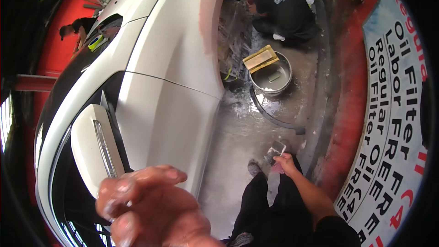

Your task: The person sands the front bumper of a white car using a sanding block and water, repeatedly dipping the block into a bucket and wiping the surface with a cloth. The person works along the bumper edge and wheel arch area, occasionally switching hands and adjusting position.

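Note:
My left hand (160, 206) is raised close to the camera, in front of the car's side mirror (89, 144). Its fingers are curled but apart, wet or dusty-looking, and nothing shows in them. Lower right, my right hand (286, 163) is closed on a small flat rectangular piece (276, 149), grey with a light edge, held above the floor near my shoes. Something pinkish shows just below those fingers. The white car's door panel (167, 119) stands left of my legs, and a pinkish-brown patch (208, 13) borders its wheel arch.
A bucket (289, 75) of cloudy water stands on the wet floor, a yellow-framed block (260, 59) across its rim. A dark curved strip (270, 116) lies beside it. One person (283, 7) crouches at the wheel arch; another (80, 29) is beyond the car. A printed banner (388, 123) lines the right.

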Demonstrator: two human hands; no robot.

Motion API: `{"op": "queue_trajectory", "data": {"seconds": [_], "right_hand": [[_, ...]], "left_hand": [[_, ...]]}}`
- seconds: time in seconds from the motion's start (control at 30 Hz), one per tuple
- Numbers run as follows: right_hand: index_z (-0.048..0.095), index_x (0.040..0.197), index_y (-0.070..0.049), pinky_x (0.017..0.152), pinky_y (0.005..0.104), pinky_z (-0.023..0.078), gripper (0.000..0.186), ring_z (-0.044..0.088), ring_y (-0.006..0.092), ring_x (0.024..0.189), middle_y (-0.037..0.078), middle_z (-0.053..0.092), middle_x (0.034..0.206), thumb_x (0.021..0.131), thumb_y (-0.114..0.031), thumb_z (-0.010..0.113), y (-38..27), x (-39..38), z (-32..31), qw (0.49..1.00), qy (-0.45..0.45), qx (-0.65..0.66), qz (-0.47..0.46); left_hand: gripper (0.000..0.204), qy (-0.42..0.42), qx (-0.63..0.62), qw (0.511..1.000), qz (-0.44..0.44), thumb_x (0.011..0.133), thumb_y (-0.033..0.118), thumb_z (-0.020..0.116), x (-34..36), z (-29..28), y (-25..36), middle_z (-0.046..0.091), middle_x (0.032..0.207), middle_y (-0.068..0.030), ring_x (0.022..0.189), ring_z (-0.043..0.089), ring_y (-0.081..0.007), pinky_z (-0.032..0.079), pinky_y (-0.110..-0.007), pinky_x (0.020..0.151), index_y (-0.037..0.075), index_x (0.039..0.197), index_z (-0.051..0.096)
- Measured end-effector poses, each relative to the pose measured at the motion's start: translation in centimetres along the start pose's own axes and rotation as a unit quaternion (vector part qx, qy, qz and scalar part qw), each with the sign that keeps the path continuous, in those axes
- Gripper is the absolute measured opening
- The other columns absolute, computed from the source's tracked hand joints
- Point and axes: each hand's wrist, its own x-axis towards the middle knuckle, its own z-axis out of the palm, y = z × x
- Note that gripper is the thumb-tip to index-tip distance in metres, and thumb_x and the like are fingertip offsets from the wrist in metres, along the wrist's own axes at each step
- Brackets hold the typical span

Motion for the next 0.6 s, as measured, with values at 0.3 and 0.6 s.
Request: {"op": "queue_trajectory", "data": {"seconds": [0.3, 0.6], "right_hand": [[0.071, 0.089, -0.004, 0.057, 0.0286, 0.049, 0.013, 0.062, 0.0104, 0.063, 0.001, 0.067, 0.075, 0.087, -0.017, 0.076, 0.7, -0.2, -3.6, 0.999, 0.023, -0.008, -0.024], [0.064, 0.077, -0.008, 0.051, 0.0294, 0.043, 0.017, 0.056, 0.0087, 0.055, -0.002, 0.06, 0.066, 0.088, -0.016, 0.074, -2.9, -1.8, -1.1, 0.999, 0.013, -0.036, -0.014]], "left_hand": [[0.104, -0.044, -0.099, 0.976, 0.189, 0.077, 0.073, 0.069, 5.2, -0.5, -0.6, 0.043, 0.146, -0.0283, 0.094, 0.073, -0.0275, 0.066, -0.03, 0.058, 0.008, 0.151, 0.035], [0.093, -0.076, -0.129, 0.987, -0.058, 0.075, 0.045, 0.091, 1.8, -2.8, 1.9, 0.037, 0.142, -0.0181, 0.119, 0.055, -0.0298, 0.056, -0.036, 0.088, 0.013, 0.149, 0.044]]}}
